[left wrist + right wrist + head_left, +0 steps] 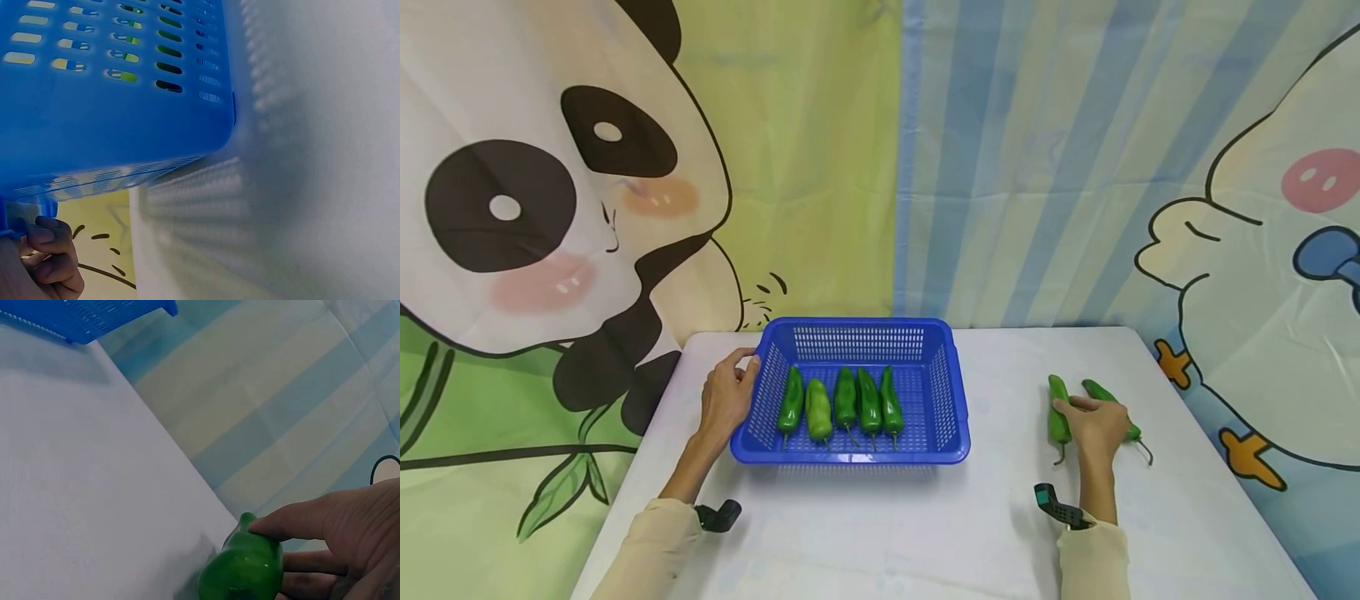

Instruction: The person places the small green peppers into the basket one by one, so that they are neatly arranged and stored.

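A blue plastic basket [850,457] stands on the table, with several green peppers [846,396] lying side by side in it. My left hand [727,396] grips the basket's left rim; in the left wrist view its curled fingers [55,253] show at the rim. Over on the right, my right hand [1096,423] pinches a green pepper [1057,410] between thumb and fingers. The right wrist view shows the thumb on that pepper [244,569]. Another green pepper [1138,433] lies just right of this hand, partly hidden behind it.
A white-covered table [895,533] carries everything. Behind it hangs a printed curtain [820,167] with a panda, stripes and a white cartoon figure. Each wrist wears a small dark camera [718,515].
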Available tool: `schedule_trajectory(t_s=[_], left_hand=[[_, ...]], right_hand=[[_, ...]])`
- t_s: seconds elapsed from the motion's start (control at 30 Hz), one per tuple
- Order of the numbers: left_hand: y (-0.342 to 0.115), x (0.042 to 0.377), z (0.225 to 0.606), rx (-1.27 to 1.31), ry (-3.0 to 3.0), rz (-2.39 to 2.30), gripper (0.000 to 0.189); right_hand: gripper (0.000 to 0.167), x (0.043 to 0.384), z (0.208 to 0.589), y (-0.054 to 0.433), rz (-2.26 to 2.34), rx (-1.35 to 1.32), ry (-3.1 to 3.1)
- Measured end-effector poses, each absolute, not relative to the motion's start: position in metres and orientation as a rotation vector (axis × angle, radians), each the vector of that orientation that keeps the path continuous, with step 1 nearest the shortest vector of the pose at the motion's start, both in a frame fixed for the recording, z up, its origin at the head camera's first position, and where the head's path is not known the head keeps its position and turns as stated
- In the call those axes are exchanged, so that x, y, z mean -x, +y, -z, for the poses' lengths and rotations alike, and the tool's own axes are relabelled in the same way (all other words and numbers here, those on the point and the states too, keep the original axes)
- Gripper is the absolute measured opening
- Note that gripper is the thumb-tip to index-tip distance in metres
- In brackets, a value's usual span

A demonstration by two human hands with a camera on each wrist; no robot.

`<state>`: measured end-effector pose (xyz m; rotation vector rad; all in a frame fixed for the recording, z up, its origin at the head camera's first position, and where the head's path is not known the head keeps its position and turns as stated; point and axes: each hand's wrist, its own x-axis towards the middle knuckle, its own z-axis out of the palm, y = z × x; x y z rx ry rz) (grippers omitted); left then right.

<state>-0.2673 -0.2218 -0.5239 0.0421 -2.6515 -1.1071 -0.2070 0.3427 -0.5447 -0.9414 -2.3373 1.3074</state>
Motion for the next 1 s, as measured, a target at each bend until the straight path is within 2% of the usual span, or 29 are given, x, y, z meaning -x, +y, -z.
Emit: schedule_trajectory(t_s=[0.4,1.0], left_hand=[[-0.222,0.267,0.525,-0.040,-2.660,1.115,0.043],[-0.222,0.266,0.525,-0.039,-2.650,1.119,0.043]], right_hand=[[0.053,0.204,0.537,0.338,-1.642,1.042,-2.260],[0.060,0.207,0.520,0.314,-1.905,0.922,-2.117]])
